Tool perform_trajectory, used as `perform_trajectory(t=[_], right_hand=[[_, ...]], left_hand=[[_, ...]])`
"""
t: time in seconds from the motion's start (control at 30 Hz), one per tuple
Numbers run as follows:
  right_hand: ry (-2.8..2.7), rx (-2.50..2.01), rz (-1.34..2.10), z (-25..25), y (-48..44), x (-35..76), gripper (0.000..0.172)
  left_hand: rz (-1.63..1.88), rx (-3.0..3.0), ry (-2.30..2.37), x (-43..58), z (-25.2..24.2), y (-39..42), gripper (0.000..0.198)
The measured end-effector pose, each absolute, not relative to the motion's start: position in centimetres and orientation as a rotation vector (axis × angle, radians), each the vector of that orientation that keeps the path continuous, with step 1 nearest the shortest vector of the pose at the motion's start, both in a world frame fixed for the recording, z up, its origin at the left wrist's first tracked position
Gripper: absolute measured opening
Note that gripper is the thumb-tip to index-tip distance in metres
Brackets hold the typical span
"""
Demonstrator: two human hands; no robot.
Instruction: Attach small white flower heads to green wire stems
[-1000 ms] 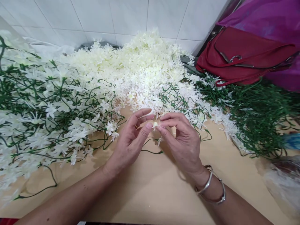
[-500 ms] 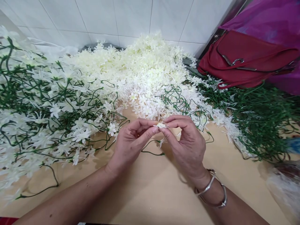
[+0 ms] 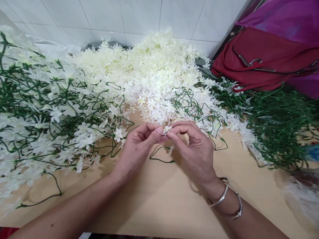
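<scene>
Between my fingertips, above the table, is a small white artificial flower with thin white stamens. My left hand pinches it from the left with thumb and forefinger. From the other side, the thumb and fingers of my right hand close on it too. Just below, a green plastic stem with a white tip lies on the tabletop. Beyond my hands rises a heap of loose white blossoms. Left of my left hand is a large pile of white flowers on green stems.
Bare green stems are heaped on the right of the table. Behind them sits a red handbag beside purple material. A clear plastic bag lies at the right edge. White wall tiles stand behind.
The flower between my fingers has turned so its petals face up more, and both hands have shifted slightly left. The view has moved a little; the piles look the same.
</scene>
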State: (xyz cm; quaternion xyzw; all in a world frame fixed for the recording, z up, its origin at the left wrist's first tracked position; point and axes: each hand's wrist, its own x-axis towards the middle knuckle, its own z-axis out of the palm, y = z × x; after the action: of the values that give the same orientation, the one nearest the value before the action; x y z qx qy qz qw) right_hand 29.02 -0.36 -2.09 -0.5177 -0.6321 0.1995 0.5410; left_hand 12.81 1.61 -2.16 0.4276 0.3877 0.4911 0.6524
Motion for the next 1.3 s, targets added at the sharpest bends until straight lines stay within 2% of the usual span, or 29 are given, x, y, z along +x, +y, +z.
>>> perform_trajectory(t=[0.53,0.73,1.0,1.3], right_hand=[[-1.232,-1.230,0.878,-1.8,-0.3,29.0,0.012],[-1.258,-1.226,0.786,-2.2,-0.4,28.8,0.010],[-1.179,-1.166,0.938,-2.7,0.0,28.9,0.012],[-1.258,-1.087,0.861,-2.2,0.1,29.4,0.008]], left_hand=[[1.141,1.256,0.914,12.9,-1.9,1.4,0.019],[1.138,1.236,0.894,13.0,-2.0,1.3,0.016],[1.134,1.218,0.941,12.8,-1.8,1.5,0.020],[1.147,1.341,0.909,12.6,-1.8,0.9,0.013]])
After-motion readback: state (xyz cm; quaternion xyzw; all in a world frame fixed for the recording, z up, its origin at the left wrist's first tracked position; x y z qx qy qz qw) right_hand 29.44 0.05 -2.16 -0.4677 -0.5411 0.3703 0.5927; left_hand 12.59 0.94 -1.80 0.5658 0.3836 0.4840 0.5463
